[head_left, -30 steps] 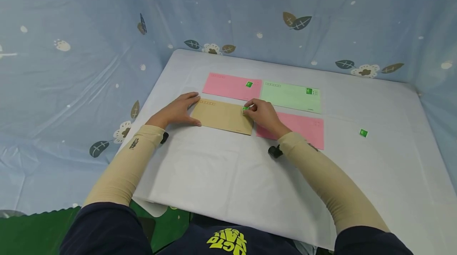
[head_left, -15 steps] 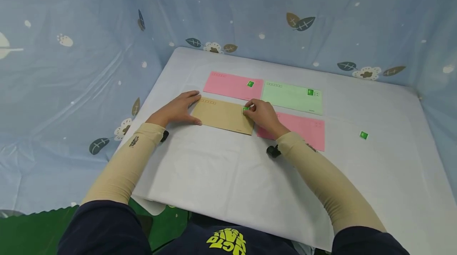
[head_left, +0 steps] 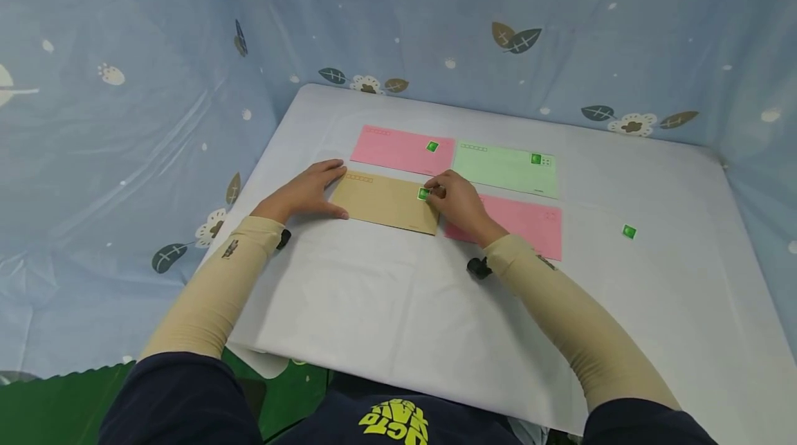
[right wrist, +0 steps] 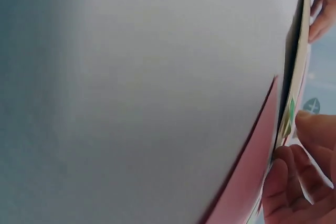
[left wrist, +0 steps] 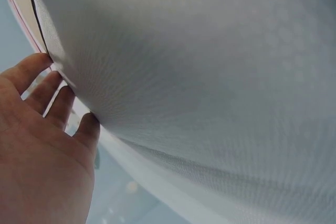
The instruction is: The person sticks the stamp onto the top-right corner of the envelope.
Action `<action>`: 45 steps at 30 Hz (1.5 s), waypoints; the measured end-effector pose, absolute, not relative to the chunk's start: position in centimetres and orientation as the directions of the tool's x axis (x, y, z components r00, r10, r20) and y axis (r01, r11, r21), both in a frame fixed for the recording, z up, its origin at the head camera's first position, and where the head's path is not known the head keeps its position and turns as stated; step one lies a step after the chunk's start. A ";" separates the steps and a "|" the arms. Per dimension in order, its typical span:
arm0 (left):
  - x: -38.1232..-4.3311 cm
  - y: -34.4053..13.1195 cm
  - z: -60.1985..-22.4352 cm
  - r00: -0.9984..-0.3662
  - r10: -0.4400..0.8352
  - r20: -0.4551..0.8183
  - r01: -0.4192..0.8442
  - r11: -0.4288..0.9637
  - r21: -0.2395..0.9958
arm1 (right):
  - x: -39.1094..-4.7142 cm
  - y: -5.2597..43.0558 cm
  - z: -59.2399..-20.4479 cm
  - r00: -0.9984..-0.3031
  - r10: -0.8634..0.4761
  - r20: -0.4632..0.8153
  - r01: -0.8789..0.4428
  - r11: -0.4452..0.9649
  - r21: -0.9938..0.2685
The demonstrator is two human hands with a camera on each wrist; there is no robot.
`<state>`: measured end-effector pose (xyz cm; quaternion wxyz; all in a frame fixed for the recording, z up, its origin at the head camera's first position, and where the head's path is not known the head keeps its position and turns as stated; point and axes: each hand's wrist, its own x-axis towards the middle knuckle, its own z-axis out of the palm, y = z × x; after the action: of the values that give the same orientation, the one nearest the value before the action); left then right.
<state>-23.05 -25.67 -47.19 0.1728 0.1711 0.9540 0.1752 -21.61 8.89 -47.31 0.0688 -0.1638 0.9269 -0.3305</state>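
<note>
Left hand (head_left: 306,192), fingers spread, touches left end of tan rectangular paper envelope (head_left: 385,203). Right hand (head_left: 461,203) pinches small white-edged green stamp (head_left: 423,194) at right end.

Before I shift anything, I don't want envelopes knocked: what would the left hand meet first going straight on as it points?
Most likely the tan envelope; the left hand has its fingertips at that envelope's left end, though depth leaves actual contact unclear.

Beige sleeves (head_left: 573,320), navy shirt (head_left: 467,425) with yellow print (head_left: 395,421), black wrist cameras (head_left: 478,268).
</note>
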 end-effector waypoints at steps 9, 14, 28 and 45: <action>-23.1 -25.8 -47.5 -0.881 0.399 -0.253 0.281 0.873 0.398 | -21.7 8.4 -47.6 -0.921 -0.388 -0.037 -0.305 0.776 -0.552; -23.1 -25.7 -47.4 -0.883 0.397 -0.249 0.280 0.873 0.399 | -21.8 8.2 -47.6 -0.920 -0.390 -0.031 -0.315 0.786 -0.532; -23.1 -25.7 -47.4 -0.881 0.400 -0.251 0.281 0.871 0.403 | -21.9 7.9 -47.9 -0.924 -0.380 -0.035 -0.311 0.802 -0.510; -23.0 -25.5 -47.1 -0.881 0.397 -0.259 0.281 0.877 0.389 | -21.9 8.0 -47.8 -0.930 -0.367 -0.031 -0.296 0.795 -0.529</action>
<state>-23.03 -25.54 -47.10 0.1677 0.1774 0.9542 0.1726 -21.88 8.01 -47.84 0.0663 -0.1754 0.9450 -0.2678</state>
